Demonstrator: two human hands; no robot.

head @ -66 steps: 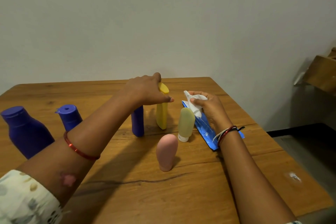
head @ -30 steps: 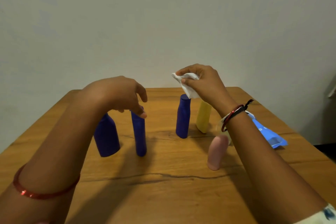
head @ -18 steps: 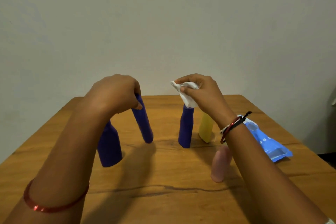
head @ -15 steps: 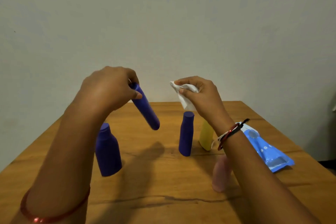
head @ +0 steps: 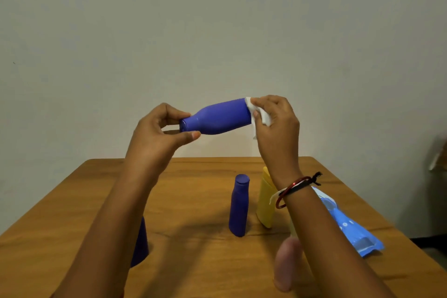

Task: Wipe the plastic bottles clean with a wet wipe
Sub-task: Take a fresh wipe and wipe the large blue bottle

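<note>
Left grip [head: 164, 133] pinches blue bottle [head: 220, 117] cap; right grip [head: 275, 123] presses wet wipe [head: 260, 116] against its base.

Blue bottle [head: 219, 116] sideways between left hand [head: 157, 133] and wipe-holding right hand [head: 278, 121].

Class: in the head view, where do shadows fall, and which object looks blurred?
Head view: soft arm shadows cross the table around the standing blue bottle; the pink bottle nearest the camera is blurred; the held blue bottle is evenly lit, without glare.
</note>
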